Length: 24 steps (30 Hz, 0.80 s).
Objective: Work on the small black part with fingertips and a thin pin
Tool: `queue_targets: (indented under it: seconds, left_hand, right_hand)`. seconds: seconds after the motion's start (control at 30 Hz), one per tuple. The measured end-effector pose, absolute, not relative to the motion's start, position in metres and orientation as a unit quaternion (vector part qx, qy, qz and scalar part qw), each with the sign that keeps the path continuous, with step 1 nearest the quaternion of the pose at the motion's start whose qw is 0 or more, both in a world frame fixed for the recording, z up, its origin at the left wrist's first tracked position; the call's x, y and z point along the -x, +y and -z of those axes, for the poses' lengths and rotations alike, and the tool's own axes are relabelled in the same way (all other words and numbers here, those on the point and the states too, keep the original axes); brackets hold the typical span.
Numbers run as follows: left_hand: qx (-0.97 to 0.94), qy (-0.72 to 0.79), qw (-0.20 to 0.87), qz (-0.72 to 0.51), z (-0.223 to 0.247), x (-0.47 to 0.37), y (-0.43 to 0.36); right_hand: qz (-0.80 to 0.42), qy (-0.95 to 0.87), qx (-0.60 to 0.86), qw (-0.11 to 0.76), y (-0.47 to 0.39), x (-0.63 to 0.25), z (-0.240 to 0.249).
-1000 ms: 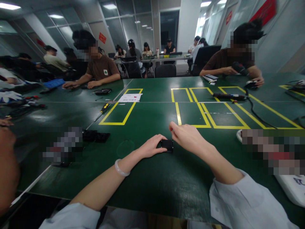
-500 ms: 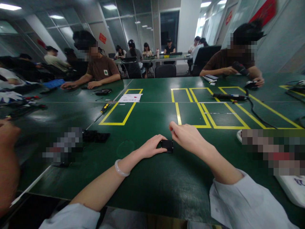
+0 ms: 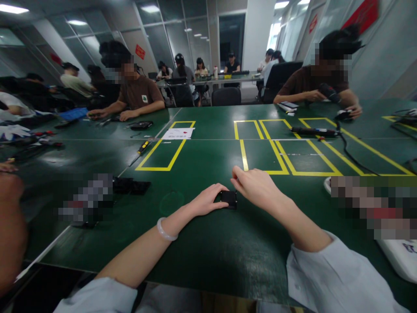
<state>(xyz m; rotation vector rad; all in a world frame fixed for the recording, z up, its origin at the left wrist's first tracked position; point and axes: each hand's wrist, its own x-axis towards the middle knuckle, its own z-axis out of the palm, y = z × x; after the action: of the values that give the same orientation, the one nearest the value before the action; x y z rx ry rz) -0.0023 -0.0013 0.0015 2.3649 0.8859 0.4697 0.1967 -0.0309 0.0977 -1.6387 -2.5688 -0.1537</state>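
A small black square part lies flat on the green table. My left hand grips its left side, with the thumb along the near edge and the fingers at the far edge. Just above the part's right corner is my right hand, its fingers curled together in a pinch. Whatever sits between those fingertips is hidden or too small to make out.
Yellow tape rectangles mark the table ahead. A yellow-black screwdriver and a paper sheet lie left of centre. At right is a white tray; a black tool lies beyond. A neighbour's arm shows at left.
The neighbour's arm at the far left has moved down slightly. Across the table, a person's hand at left has shifted a little. My own hands look nearly the same.
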Motion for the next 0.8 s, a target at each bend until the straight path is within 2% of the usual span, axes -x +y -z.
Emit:
queue_targets:
  seconds: [0.17,0.4,0.6,0.8]
  left_hand:
    - [-0.881,0.333,0.286,-0.177,0.0012,0.0025,-0.0006]
    - [-0.883,0.331,0.281,-0.179,-0.0001,0.0021,-0.0008]
    - [-0.884,0.331,0.28,-0.174,-0.0006,0.002,-0.0003]
    - [-0.883,0.331,0.281,-0.18,-0.0006,0.0022,-0.0007]
  right_hand:
    - [0.057,-0.839,0.541,0.017,-0.0296,-0.1953,-0.0977]
    - [0.045,-0.846,0.528,0.053,-0.0317,-0.1964,-0.0973]
    - [0.058,-0.84,0.539,0.017,-0.0316,-0.1948,-0.0995]
    - [0.019,-0.85,0.523,0.054,-0.0335,-0.1969,-0.1]
